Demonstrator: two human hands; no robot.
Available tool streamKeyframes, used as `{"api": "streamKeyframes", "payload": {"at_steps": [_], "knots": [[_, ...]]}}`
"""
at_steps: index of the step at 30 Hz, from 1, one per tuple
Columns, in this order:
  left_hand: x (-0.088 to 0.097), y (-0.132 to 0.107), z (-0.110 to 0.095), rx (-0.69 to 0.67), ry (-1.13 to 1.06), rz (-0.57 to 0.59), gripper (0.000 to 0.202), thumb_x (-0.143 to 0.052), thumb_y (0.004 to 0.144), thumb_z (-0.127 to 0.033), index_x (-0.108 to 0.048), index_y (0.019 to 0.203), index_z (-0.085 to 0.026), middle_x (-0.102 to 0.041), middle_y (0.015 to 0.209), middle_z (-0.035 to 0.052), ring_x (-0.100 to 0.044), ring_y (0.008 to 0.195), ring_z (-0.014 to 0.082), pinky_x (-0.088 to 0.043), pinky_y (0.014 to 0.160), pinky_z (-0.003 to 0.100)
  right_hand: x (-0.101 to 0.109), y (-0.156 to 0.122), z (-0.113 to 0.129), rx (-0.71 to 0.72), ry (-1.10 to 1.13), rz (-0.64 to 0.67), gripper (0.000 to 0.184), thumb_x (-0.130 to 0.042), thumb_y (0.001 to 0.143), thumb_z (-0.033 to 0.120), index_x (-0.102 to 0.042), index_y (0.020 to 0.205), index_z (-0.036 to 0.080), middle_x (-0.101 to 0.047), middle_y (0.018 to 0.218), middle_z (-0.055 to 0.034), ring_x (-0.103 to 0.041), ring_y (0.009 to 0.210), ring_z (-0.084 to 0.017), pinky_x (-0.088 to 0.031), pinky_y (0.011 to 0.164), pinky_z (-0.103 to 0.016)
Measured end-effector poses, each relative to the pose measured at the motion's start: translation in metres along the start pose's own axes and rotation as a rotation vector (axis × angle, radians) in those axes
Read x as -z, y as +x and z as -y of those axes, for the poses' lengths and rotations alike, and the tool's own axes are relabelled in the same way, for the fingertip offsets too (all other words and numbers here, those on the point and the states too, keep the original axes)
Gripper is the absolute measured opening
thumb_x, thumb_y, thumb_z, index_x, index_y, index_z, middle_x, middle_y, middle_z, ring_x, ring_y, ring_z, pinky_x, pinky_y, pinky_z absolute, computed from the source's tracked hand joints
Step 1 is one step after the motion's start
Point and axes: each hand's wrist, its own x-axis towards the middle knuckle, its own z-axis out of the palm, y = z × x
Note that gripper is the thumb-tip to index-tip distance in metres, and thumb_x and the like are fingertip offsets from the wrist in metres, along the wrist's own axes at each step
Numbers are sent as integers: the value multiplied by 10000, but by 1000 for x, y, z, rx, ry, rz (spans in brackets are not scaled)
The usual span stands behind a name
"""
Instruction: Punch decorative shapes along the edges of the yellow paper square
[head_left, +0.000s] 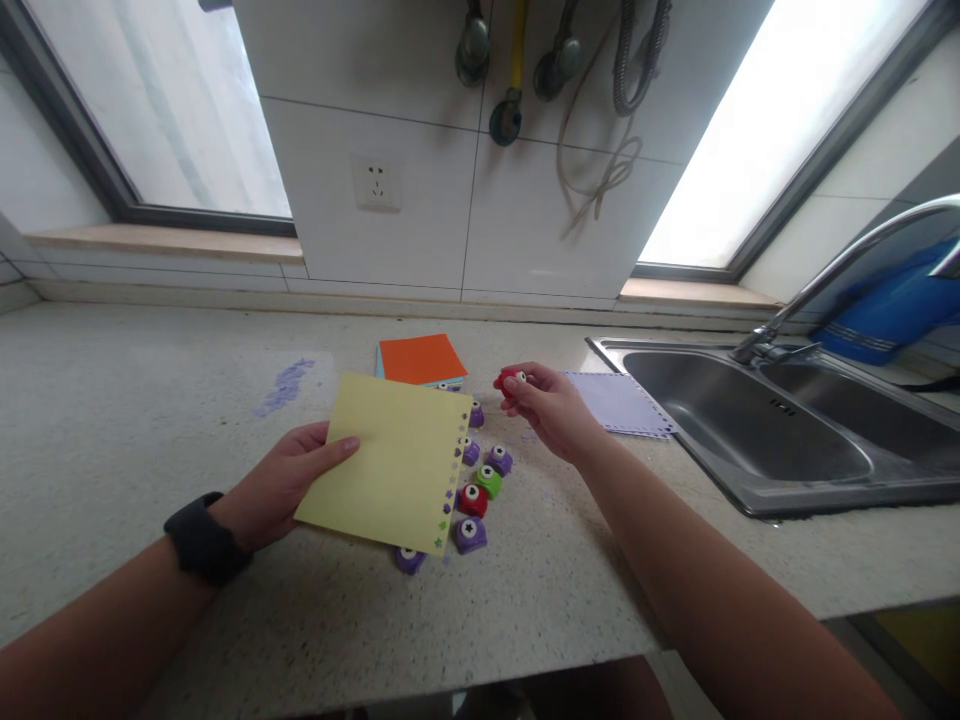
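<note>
My left hand grips a yellow sheet of paper by its left side, thumb on top. Small shaped holes run down the sheet's right edge. Between the fingertips of my right hand is a small red craft punch, held above the counter and apart from the sheet. Several more punches lie right of the paper, among them a green punch, another red punch and a purple punch. One more purple punch is partly covered by the sheet's lower edge.
Behind the yellow sheet lies a stack of coloured paper, orange on top. Lilac sheets with punched edges rest beside the steel sink. Purple paper bits are scattered on the speckled counter at left.
</note>
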Motion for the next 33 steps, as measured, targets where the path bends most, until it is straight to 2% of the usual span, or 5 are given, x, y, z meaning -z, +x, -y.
{"api": "streamKeyframes", "payload": {"at_steps": [4, 9, 15, 26, 33], "knots": [[0, -1, 1, 10, 1, 10, 345, -838, 785, -317, -770, 1084, -159, -825, 940, 143, -787, 728, 270, -632, 650, 346, -9, -8, 5, -45, 168, 19, 322, -802, 811, 421, -695, 1003, 185, -732, 919, -36, -704, 715, -129, -594, 739, -292], [1, -3, 2, 44, 28, 3, 308, -836, 785, -340, -789, 1048, -187, -829, 905, 121, -781, 701, 264, -631, 625, 345, -21, -18, 5, -15, 233, 67, 299, -807, 829, 367, -707, 1068, 218, -740, 976, -37, -724, 801, -145, -602, 837, -331], [3, -1, 5, 82, 54, -10, 336, -836, 774, -367, -800, 1075, -222, -829, 885, 108, -784, 717, 288, -640, 637, 370, -28, -24, -2, -17, 285, 118, 250, -844, 782, 380, -753, 956, 225, -740, 925, -21, -708, 771, -131, -600, 777, -287], [11, -3, 10, 170, 31, -55, 397, -852, 743, -408, -798, 1103, -250, -832, 905, 94, -785, 726, 317, -653, 657, 417, -33, -29, -5, -5, 304, 153, 206, -844, 781, 380, -763, 922, 253, -726, 814, -4, -662, 708, -134, -553, 659, -277], [11, -5, 10, 185, 30, -78, 415, -867, 723, -412, -801, 1104, -261, -834, 897, 85, -783, 710, 316, -652, 642, 416, -30, -28, -9, 5, 227, 164, 186, -824, 809, 368, -747, 934, 252, -725, 800, -1, -653, 685, -134, -543, 660, -289]]}}
